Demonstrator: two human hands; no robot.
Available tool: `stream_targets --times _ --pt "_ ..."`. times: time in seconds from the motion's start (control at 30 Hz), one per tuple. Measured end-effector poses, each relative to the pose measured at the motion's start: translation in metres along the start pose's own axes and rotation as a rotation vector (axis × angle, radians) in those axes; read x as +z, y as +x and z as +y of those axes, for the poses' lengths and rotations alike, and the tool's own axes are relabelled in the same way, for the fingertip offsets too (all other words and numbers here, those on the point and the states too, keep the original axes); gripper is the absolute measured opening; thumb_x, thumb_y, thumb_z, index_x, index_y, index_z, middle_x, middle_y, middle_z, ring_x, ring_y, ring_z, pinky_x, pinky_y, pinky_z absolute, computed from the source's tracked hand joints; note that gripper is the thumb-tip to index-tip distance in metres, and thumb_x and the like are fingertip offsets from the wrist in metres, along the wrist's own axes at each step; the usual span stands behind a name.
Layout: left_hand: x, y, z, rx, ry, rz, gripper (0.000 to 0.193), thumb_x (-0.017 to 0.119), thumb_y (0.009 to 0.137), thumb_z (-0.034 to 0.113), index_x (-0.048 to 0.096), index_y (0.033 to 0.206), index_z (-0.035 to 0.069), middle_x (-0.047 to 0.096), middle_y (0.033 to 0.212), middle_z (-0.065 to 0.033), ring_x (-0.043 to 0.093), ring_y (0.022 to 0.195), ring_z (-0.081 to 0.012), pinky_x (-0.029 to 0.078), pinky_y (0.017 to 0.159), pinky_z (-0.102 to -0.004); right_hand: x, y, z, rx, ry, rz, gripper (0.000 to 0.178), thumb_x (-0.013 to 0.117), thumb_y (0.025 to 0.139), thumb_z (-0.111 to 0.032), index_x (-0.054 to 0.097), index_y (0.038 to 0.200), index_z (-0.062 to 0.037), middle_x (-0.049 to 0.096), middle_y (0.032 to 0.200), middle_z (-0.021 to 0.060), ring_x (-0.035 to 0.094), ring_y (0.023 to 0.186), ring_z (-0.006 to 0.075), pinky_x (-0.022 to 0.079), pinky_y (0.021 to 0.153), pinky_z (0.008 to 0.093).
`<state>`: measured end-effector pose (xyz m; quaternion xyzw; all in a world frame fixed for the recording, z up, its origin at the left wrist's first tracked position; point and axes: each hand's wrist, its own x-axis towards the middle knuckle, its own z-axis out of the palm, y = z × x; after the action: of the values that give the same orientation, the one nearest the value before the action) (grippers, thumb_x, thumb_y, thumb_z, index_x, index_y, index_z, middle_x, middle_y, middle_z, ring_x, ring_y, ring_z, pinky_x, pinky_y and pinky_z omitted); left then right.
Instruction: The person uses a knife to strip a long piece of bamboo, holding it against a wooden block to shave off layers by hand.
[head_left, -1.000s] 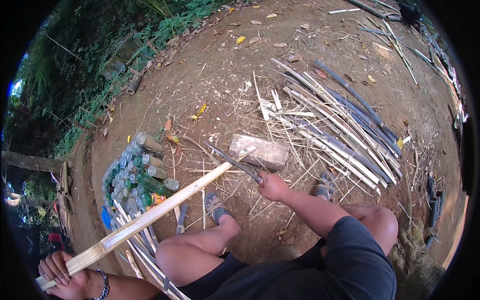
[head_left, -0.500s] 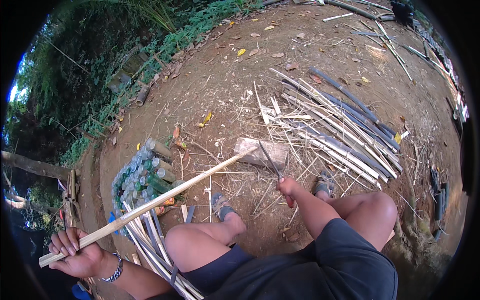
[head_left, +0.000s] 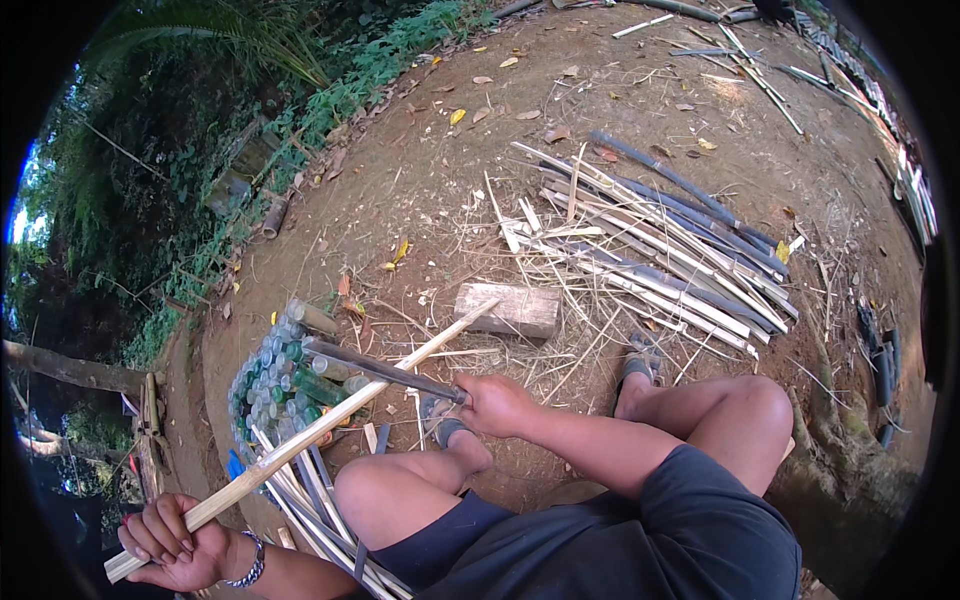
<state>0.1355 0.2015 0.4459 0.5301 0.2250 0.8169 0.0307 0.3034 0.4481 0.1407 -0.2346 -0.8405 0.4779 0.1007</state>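
My left hand (head_left: 180, 545), with a chain bracelet at its wrist, is closed around the near end of a long pale bamboo strip (head_left: 320, 425). The strip slants up and to the right, and its tapered far end is at the top of a wooden block (head_left: 530, 315) on the ground. In front of my knees, my right hand (head_left: 498, 405) grips the handle of a machete (head_left: 345, 358). Its dark blade points left and crosses over the strip partway along. Whether the blade touches the strip, I cannot tell.
Left of my foot stand many glass bottles (head_left: 275, 375). Split strips (head_left: 305, 490) lie beside my left knee. A large pile of bamboo strips (head_left: 670, 250) spreads beyond the block to the right. Shavings litter the soil, tree roots (head_left: 835, 440) are at right, and green plants border the left.
The machete has swung left from the block to across the strip, my right hand moving with it. A thin pale sliver now shows over the far pile. The view has shifted slightly.
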Motion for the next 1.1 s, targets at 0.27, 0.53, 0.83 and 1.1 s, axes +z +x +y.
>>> stream_targets --times 0.27,0.53,0.83,1.1 --pt "0.01 0.007 0.0 -0.046 0.029 0.01 0.038 0.068 0.087 0.035 0.043 0.072 0.011 0.039 0.053 0.005 0.036 0.038 -0.0047 0.03 0.042 -0.0162 0.002 0.039 0.121 0.373 -0.028 0.115 0.02 0.058 0.083 -0.018 0.056 0.096 -0.0035 0.065 0.09 0.0255 0.064 0.091 0.0398 0.049 0.082 0.0508" --pt "0.005 0.024 -0.003 -0.029 0.04 -0.004 0.062 0.036 0.093 0.068 0.04 0.069 0.01 0.039 0.051 0.0039 0.037 0.036 -0.0055 0.031 0.038 -0.0164 -0.01 0.037 0.099 0.26 -0.037 -0.029 0.022 0.057 0.087 -0.018 0.058 0.105 -0.0053 0.066 0.09 0.021 0.065 0.089 0.0365 0.051 0.081 0.048" --pt "0.004 0.034 -0.002 -0.075 0.063 -0.015 0.067 0.028 0.093 0.071 0.039 0.067 0.01 0.037 0.051 0.0028 0.034 0.035 -0.0067 0.03 0.041 -0.0181 -0.019 0.039 0.088 0.362 0.006 -0.097 0.018 0.056 0.088 -0.018 0.055 0.1 -0.0038 0.066 0.099 0.0216 0.065 0.094 0.0358 0.051 0.083 0.047" --pt "-0.009 0.036 -0.002 -0.079 0.053 -0.024 0.07 0.023 0.091 0.074 0.039 0.067 0.01 0.038 0.05 0.0032 0.033 0.034 -0.0066 0.029 0.04 -0.0181 -0.007 0.036 0.132 0.323 0.002 -0.079 0.022 0.059 0.086 -0.019 0.059 0.103 -0.0045 0.066 0.098 0.0231 0.064 0.096 0.0383 0.05 0.085 0.0481"
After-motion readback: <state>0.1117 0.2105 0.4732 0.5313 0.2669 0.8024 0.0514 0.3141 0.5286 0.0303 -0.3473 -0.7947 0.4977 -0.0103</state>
